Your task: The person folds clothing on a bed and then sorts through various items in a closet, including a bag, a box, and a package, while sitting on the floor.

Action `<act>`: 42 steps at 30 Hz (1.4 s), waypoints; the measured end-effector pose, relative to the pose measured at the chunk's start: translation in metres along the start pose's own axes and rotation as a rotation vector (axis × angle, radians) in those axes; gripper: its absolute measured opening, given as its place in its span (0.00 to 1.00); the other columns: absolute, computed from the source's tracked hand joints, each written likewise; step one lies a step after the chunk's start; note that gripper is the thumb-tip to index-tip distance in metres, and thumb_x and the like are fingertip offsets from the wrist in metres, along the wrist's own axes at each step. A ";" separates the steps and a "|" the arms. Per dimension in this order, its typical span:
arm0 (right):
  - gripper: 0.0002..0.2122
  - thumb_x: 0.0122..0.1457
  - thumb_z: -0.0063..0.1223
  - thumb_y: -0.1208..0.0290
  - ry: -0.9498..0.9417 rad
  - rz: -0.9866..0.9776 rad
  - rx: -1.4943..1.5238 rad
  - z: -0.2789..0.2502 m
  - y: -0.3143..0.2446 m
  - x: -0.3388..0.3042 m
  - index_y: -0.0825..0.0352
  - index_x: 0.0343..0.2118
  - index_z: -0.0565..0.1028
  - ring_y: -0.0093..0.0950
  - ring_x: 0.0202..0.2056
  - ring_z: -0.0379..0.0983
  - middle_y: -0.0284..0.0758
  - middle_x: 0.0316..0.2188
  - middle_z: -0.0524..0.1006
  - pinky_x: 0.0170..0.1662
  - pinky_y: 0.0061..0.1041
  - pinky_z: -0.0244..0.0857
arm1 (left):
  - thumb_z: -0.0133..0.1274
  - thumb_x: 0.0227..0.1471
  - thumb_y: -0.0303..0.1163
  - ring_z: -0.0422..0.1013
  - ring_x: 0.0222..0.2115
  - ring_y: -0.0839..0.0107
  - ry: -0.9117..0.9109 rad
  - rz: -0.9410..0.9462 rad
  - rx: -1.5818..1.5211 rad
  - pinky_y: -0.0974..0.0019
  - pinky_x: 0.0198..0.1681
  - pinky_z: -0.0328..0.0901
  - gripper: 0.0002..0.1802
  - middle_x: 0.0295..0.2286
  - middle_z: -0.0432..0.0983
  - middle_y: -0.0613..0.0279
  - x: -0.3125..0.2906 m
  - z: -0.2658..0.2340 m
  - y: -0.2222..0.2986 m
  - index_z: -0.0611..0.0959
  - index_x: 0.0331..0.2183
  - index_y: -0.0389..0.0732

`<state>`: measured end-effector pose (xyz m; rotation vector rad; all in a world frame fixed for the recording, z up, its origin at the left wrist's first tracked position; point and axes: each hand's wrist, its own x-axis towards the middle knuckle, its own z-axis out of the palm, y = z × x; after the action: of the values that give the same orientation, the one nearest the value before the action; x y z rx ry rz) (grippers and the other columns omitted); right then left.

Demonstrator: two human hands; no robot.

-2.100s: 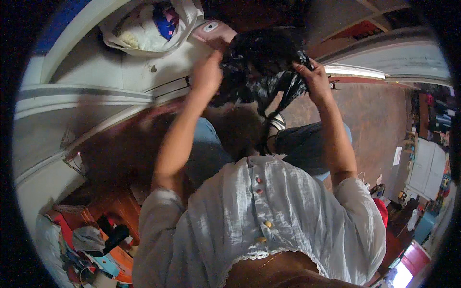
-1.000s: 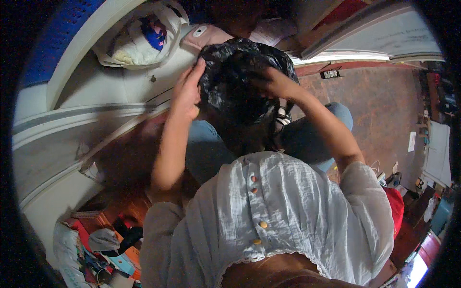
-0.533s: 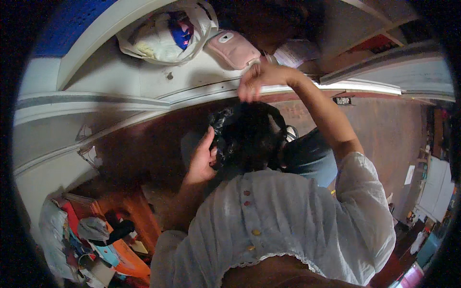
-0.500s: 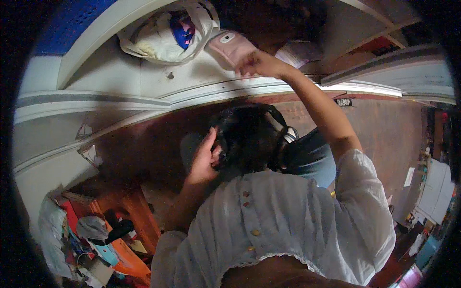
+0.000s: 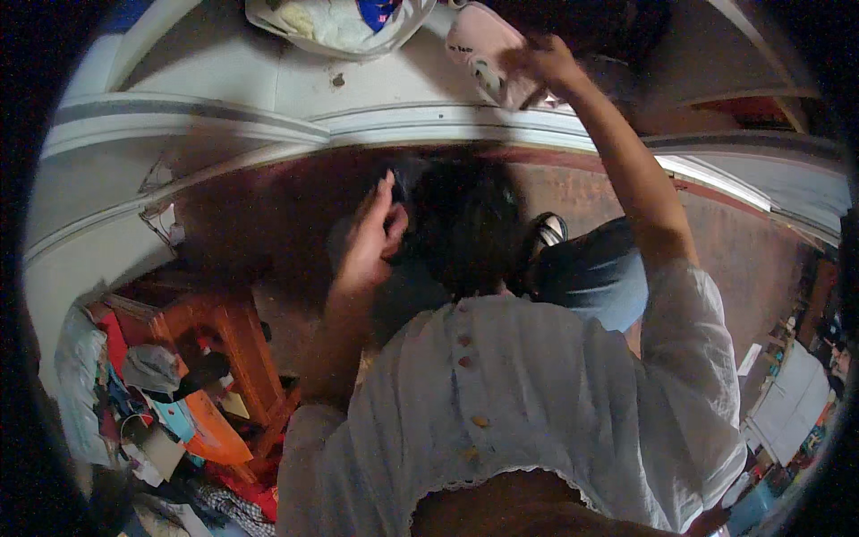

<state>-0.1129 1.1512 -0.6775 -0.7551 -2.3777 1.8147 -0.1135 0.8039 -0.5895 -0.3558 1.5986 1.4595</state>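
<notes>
My right hand (image 5: 550, 64) reaches up over a white shelf (image 5: 376, 85), its fingers closed on the near right end of a soft-looking pink pouch-like thing (image 5: 479, 36). Dark and white markings show on the pink piece, and its exact kind I cannot make out. My left hand (image 5: 371, 234) is lower, beside a black, dark mass (image 5: 470, 224) in front of my white blouse. The fingers of that hand are stretched out and slightly blurred, with the thumb apart. Whether they touch the black mass I cannot tell.
A white plastic bag (image 5: 344, 31) with pale and blue contents sits on the shelf, bounded by a white sliding track (image 5: 429, 125). Wooden furniture (image 5: 237, 358) with heaped clothes stands at lower left. Clutter surrounds a white panel (image 5: 792, 403) at right.
My right hand has lifted and turned the pink pouch-like thing, moving it up and right. My left hand has moved up, its fingers straightening beside the black mass. The whole view has shifted.
</notes>
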 end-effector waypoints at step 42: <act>0.14 0.45 0.50 0.74 0.090 -0.097 -0.104 -0.024 -0.084 -0.018 0.70 0.37 0.70 0.33 0.36 0.69 0.41 0.34 0.72 0.40 0.34 0.63 | 0.36 0.52 0.50 0.49 0.11 0.84 -0.210 0.258 0.029 0.79 0.13 0.44 0.17 0.12 0.55 0.73 0.002 -0.009 -0.020 0.66 0.37 0.49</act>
<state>-0.1182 1.1490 -0.5887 -0.7016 -2.4208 1.5975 -0.1043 0.7916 -0.6049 0.0234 1.5338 1.6067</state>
